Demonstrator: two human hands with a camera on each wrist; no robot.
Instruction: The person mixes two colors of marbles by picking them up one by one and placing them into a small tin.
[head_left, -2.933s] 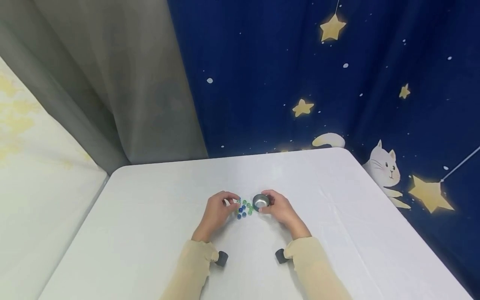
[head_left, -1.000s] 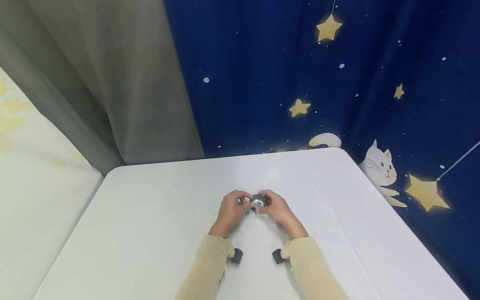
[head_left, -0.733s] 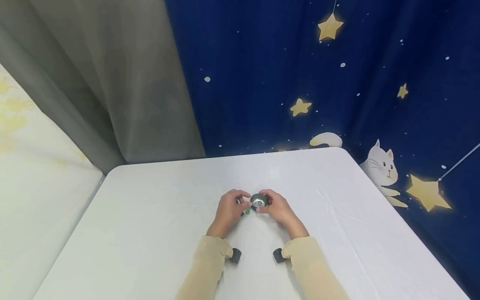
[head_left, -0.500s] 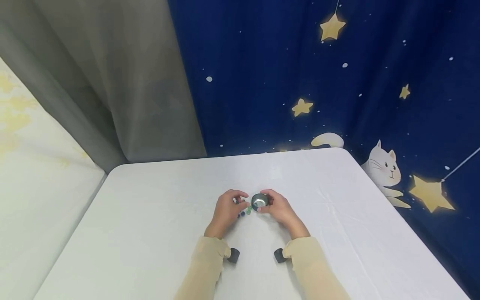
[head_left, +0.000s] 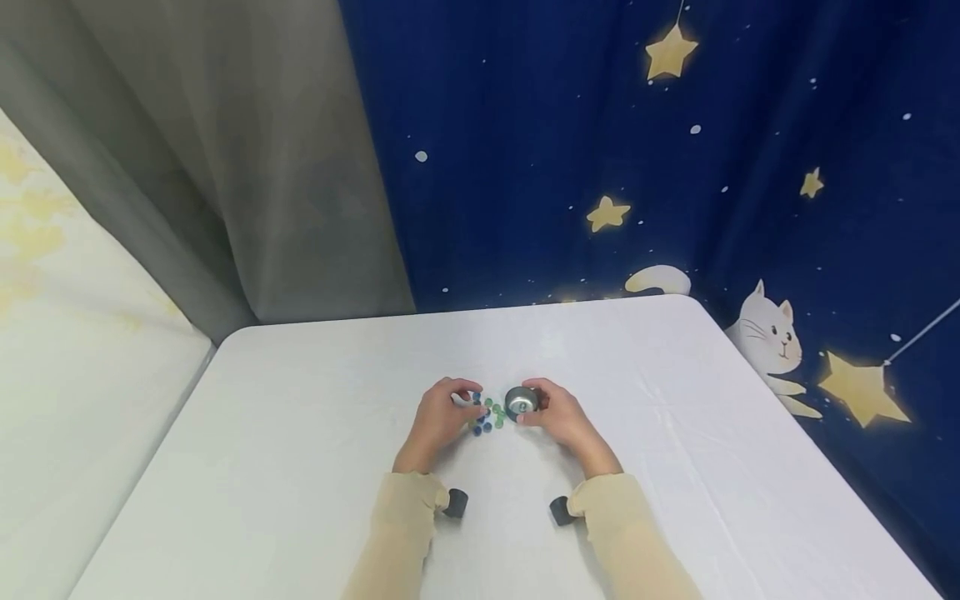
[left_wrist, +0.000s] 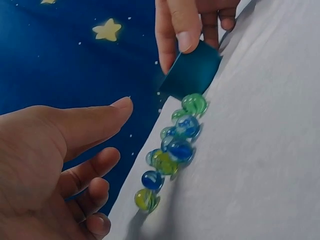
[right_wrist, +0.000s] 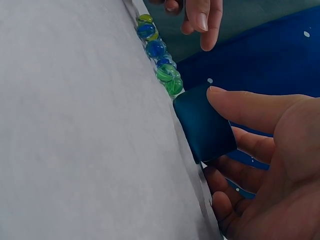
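Note:
A small teal cup (left_wrist: 192, 70) with a silvery inside stands on the white tabletop. My right hand (head_left: 561, 414) holds its side, thumb and fingers round the wall. Inside the cup (head_left: 513, 401), a small roundish spot like a marble shows at the bottom. Left of it lies a loose cluster of glass marbles (right_wrist: 156, 48), blue, green and yellow-green. My left hand (head_left: 441, 417) hovers over the cluster's left side, thumb and fingers apart; in the left wrist view nothing is between them. Its fingers overlap some marbles in the head view.
The white table (head_left: 315, 500) reaches out around both hands. Black wrist devices (head_left: 455, 503) sit under both sleeve cuffs. Behind the table hang a grey curtain (head_left: 300, 208) and a dark blue curtain (head_left: 510, 167) with stars and a cat; a pale cloth is at left.
My left hand has gone from the marbles to the cup and back left over the marbles. A small spot now shows inside the cup, which my right hand keeps holding.

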